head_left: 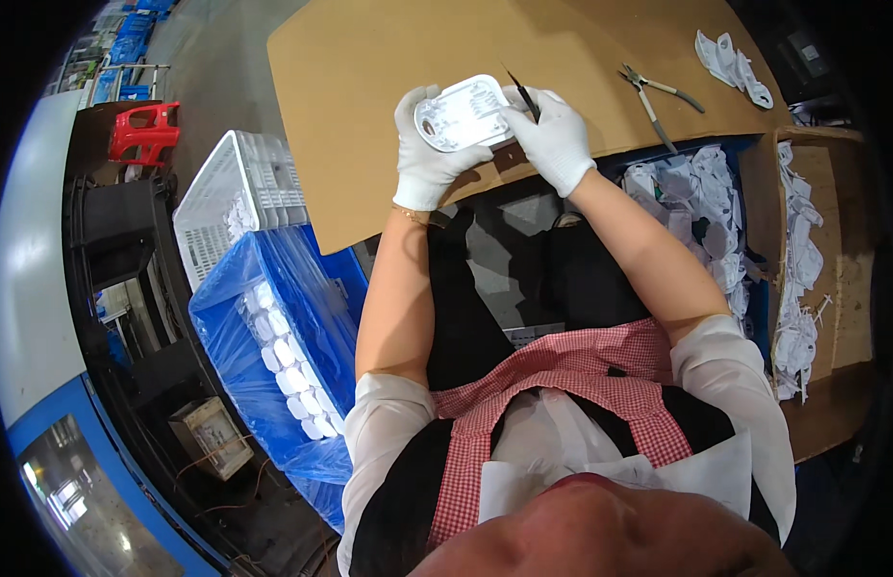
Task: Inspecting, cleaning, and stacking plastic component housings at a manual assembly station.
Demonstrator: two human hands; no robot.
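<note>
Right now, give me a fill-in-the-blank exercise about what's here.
1. The part in the left hand is coloured ____.
2. The slim tool is in the ____ hand.
3. The right hand wears a white ____.
4. The stool is coloured ____.

Missing words: white; right; glove; red.

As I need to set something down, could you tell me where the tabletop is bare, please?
The brown tabletop is bare between its left edge and the left hand, and beyond the right hand. It's crowded farther right, around pliers and white parts.
</note>
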